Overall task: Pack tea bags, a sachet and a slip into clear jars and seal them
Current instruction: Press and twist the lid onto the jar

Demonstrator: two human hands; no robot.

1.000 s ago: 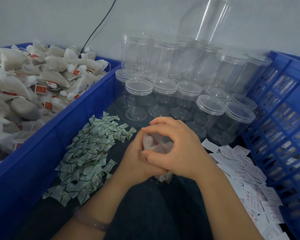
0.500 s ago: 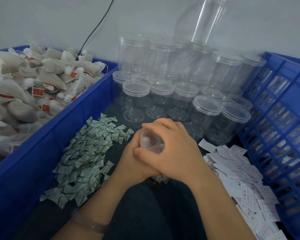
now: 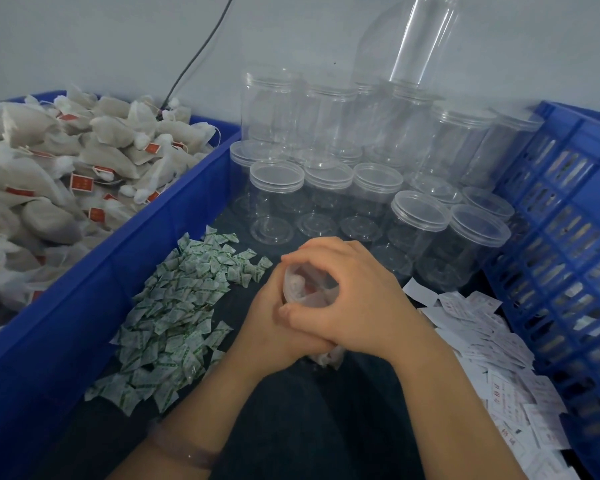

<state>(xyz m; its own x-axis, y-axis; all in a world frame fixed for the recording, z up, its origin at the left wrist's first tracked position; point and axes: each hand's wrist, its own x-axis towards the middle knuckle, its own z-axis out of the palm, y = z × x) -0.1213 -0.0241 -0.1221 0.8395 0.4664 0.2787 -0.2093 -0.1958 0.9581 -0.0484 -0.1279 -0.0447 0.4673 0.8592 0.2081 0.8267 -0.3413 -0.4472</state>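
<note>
At the centre I hold a clear jar [image 3: 303,289] stuffed with white tea bags. My left hand [image 3: 274,336] grips its body from the left and below. My right hand [image 3: 350,299] curls over its top, fingers and thumb round the rim; whether a lid sits under them is hidden. A bit of tea bag [image 3: 326,358] shows below my hands. Green-printed sachets [image 3: 177,317] lie heaped to the left. White paper slips [image 3: 492,351] are piled on the right.
A blue bin [image 3: 125,271] on the left is heaped with tea bags [image 3: 66,174] bearing red tags. Several empty lidded clear jars [image 3: 361,188] stand stacked behind my hands. A blue slotted crate [image 3: 568,237] walls the right side. A black cable [image 3: 201,53] runs down the back wall.
My right hand has shifted round the jar's top, and more of the clear rim shows between its fingers. My left hand keeps its grip. The view has drifted slightly.
</note>
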